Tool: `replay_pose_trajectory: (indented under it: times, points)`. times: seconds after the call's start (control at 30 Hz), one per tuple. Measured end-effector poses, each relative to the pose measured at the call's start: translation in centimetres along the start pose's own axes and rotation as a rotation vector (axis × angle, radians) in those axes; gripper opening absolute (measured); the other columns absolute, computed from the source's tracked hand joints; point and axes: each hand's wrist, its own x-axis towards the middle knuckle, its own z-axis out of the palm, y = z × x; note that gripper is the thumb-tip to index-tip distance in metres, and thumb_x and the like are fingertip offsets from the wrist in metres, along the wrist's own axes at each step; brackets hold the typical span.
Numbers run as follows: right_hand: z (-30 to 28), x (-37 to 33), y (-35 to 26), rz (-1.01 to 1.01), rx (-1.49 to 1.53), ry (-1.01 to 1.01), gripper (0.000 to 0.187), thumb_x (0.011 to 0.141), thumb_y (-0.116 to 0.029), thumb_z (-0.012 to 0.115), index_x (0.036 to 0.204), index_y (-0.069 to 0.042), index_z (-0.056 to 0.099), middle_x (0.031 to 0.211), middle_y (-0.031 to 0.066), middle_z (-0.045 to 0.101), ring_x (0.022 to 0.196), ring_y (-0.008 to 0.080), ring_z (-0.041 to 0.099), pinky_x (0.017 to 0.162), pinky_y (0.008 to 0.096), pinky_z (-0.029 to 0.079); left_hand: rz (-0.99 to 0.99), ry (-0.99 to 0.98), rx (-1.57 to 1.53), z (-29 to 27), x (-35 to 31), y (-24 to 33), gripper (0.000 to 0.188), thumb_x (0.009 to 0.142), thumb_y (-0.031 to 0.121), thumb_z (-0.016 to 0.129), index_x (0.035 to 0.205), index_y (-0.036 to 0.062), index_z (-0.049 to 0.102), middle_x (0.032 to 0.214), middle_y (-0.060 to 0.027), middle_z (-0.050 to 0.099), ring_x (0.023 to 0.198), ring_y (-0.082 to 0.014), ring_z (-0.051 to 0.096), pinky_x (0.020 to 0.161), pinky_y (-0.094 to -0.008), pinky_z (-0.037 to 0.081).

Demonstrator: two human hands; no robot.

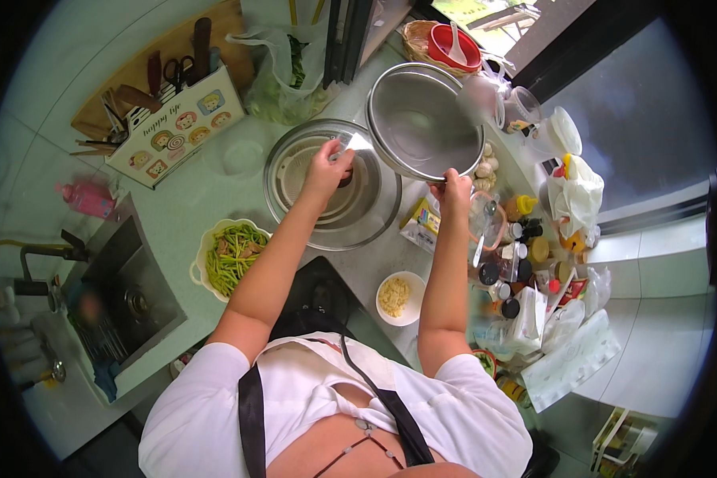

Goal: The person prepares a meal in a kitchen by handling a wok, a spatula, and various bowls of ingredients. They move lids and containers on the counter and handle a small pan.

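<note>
My right hand (pixel 452 191) grips the near rim of a metal bowl (pixel 422 119), which is tilted; a second rim behind it suggests another bowl nested with it. To the left, my left hand (pixel 331 169) hovers over a wide round metal basin (pixel 389 209) on the counter. Its fingers are loosely curled and apart, and I see nothing held in them. Inside the basin sits a pale strainer-like piece (pixel 295 171), partly hidden by this hand. Beside my left forearm stands a white dish (pixel 197 271) of green stalks (pixel 229 259). A small white bowl (pixel 410 307) of chopped garlic-like bits (pixel 393 296) is near my right forearm.
A knife holder (pixel 175 131) and plastic bag of greens (pixel 283 88) stand at the back left. The sink (pixel 147 263) is at far left. Bottles, jars (pixel 518 251) and garlic bulbs (pixel 487 167) crowd the right side. A red bowl (pixel 468 48) sits by the window.
</note>
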Motion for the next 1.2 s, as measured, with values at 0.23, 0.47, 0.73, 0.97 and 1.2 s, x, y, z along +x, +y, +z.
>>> replay_pose_trajectory:
  times: [0.23,0.47,0.73,0.97,1.2]
  points:
    - [2.0,7.8,1.3,0.080,-0.017,-0.091,0.016,0.074,-0.011,0.046,0.070,0.004,0.048,0.064,0.0140,0.057,0.051,0.0195,0.056,0.041,0.0252,0.048,0.217,0.185,0.505,-6.3,-1.0,-2.9,0.021,0.078,0.012,0.058,0.095,0.0007,0.059,0.088,-0.0044,0.058,0.073,-0.0110,0.052,0.067,-0.0233,0.043]
    - [4.3,12.2,4.4,0.180,0.070,-0.047,0.014,0.077,-0.011,0.045,0.074,0.003,0.048,0.067,0.0135,0.058,0.055,0.0220,0.059,0.042,0.0247,0.049,0.155,0.316,0.480,-10.2,-2.3,-3.9,0.022,0.078,0.010,0.057,0.098,0.0003,0.058,0.089,-0.0039,0.056,0.074,-0.0102,0.051,0.070,-0.0239,0.043]
    - [4.1,14.0,6.7,0.227,0.137,-0.021,0.028,0.080,-0.026,0.056,0.090,-0.001,0.047,0.081,0.0123,0.057,0.068,0.0231,0.059,0.050,0.0278,0.049,-0.004,0.381,0.448,-11.7,-2.6,-5.1,0.046,0.077,0.016,0.060,0.116,-0.0016,0.045,0.112,-0.0149,0.049,0.101,-0.0204,0.047,0.085,-0.0305,0.039]
    - [3.0,4.3,10.8,-0.032,-0.032,0.108,0.071,0.079,-0.027,0.057,0.131,0.004,0.019,0.125,0.0187,0.035,0.110,0.0238,0.043,0.087,0.0328,0.037,-0.102,0.336,0.204,-10.6,-2.2,-3.4,0.065,0.078,0.021,0.060,0.129,-0.0031,0.027,0.121,-0.0260,0.039,0.112,-0.0283,0.041,0.094,-0.0336,0.032]
    - [6.6,-7.1,8.4,-0.465,-0.694,-0.310,0.058,0.074,-0.019,0.063,0.124,-0.007,0.038,0.119,0.0124,0.041,0.096,0.0265,0.054,0.077,0.0330,0.045,-0.122,0.379,0.203,-12.0,-1.6,-4.4,0.065,0.078,0.021,0.059,0.129,-0.0035,0.028,0.125,-0.0259,0.036,0.118,-0.0294,0.036,0.096,-0.0344,0.029]
